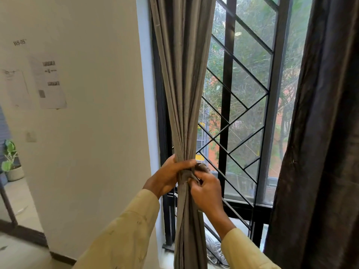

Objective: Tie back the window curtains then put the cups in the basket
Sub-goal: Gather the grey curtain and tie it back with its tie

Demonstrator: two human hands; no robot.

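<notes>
- The grey curtain (184,78) hangs at the left side of the window (250,105), gathered from a wide top into one narrow bundle at about the height of the hands, then falling straight down past the window's lower edge.
- A band of the same grey cloth, the tieback (186,176), wraps around the bundle at its narrowest point.
- The left hand (167,176) closes around the bundle from the left, its fingers curled over the front of the folds right at the tieback, thumb side up; it grips the curtain firmly.
- The right hand (206,191) is just to the right of the bundle, touching it; its fingers are bent in and pinch a loose end of the tieback where it crosses the front of the curtain.
- A small dark bunch of cloth shows just above the right hand's fingertips; whether it is a knot or a loop I cannot tell.
- Both sleeves (124,235) are pale yellow and rise from the bottom edge of the view.
- A second, darker curtain (318,152) hangs loose at the right side of the window, well apart from the hands and not gathered.
- Between the two curtains the window shows a black metal grille (240,88) with slanted bars, with trees and a reddish building beyond the glass.
- On the white wall (93,94) left of the window, printed sheets of paper (50,84) are stuck up.
- A potted plant (10,162) stands on the floor near the left edge of the view.
- No cups or basket are in view.
</notes>
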